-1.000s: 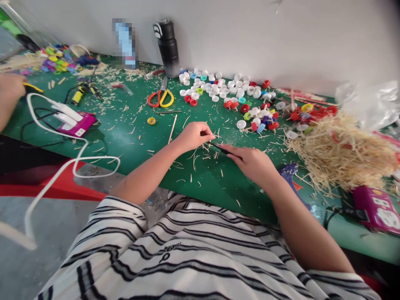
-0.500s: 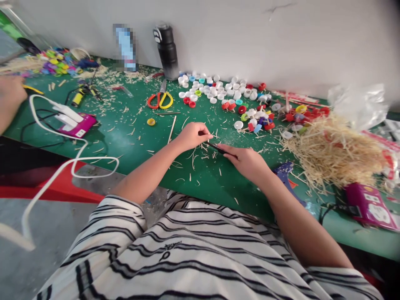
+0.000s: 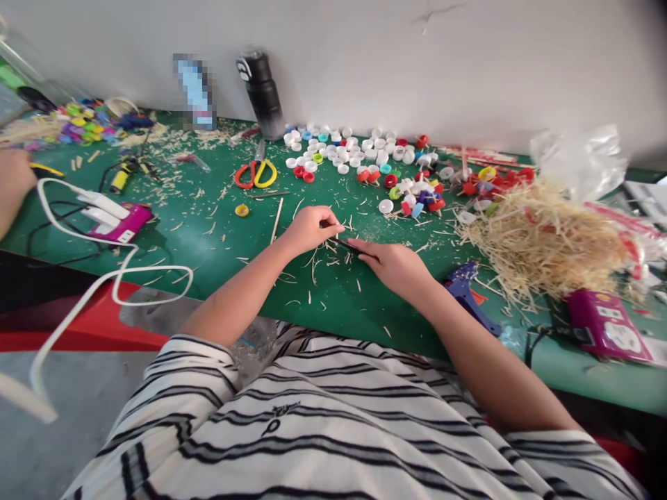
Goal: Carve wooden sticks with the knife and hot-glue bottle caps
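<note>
My right hand (image 3: 399, 267) is closed around a dark, slim tool (image 3: 347, 246), perhaps a small knife, that points left toward my other hand. Just beyond its tip, my left hand (image 3: 311, 229) is closed in a pinch. What those fingers hold is too small and too covered to make out. Pale wood shavings (image 3: 314, 262) lie on the green table below and around both hands. A thin wooden stick (image 3: 277, 219) rests beside my left wrist, with a yellow bottle cap (image 3: 242, 210) farther left.
Scissors (image 3: 255, 175), many loose caps (image 3: 365, 149) and a black bottle (image 3: 263, 97) are along the back. On the right are a heap of thin sticks (image 3: 547, 250), a blue glue gun (image 3: 466, 292) and a purple power strip (image 3: 604, 326). Another person's hand (image 3: 13, 187) is at far left.
The whole view has shifted slightly, so the table's things appear farther left. Both hands keep nearly the same pose, close together, with the dark tool still in my right hand.
</note>
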Demonstrator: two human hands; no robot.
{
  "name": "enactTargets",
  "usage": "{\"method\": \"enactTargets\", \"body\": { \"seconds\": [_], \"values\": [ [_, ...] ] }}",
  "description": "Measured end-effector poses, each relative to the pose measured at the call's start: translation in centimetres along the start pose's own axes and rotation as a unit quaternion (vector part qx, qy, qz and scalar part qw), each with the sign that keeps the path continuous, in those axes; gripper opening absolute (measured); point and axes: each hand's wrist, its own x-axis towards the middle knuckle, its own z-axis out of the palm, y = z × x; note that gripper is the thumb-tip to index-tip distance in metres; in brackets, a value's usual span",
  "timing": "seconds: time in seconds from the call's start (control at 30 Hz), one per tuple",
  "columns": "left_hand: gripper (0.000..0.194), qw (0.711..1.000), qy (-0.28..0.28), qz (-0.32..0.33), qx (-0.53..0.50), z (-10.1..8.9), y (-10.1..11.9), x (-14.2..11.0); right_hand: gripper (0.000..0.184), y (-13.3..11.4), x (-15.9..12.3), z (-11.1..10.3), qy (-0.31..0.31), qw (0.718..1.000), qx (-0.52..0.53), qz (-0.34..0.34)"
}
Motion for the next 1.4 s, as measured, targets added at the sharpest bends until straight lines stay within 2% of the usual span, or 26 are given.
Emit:
{"method": "enactTargets", "body": {
  "seconds": [0.27,0.57,0.83,1.1,1.4],
  "values": [
    [0.018,0.999,-0.013,0.019,0.021,-0.6,1.0,-0.7,0.043,0.2,-0.5,-0.8,-0.014,0.998,0.059,0.006],
    [0.017,1.000,-0.022,0.014,-0.001,-0.4,0.7,-0.6,0.042,1.3,-1.0,-2.2,-0.051,0.994,0.093,0.019],
    [0.018,0.998,-0.057,0.033,-0.025,-0.9,1.0,-0.6,0.041,0.8,-1.6,-3.1,-0.037,0.999,0.000,-0.002],
    [0.020,0.998,-0.065,0.016,-0.022,-1.0,1.0,-0.4,0.043,0.7,-1.1,-1.9,0.029,0.999,-0.028,-0.013],
    [0.026,0.998,-0.068,-0.004,-0.009,-1.1,1.4,-0.5,0.042,0.6,-0.8,-1.8,0.009,0.999,-0.034,-0.005]
  ]
}}
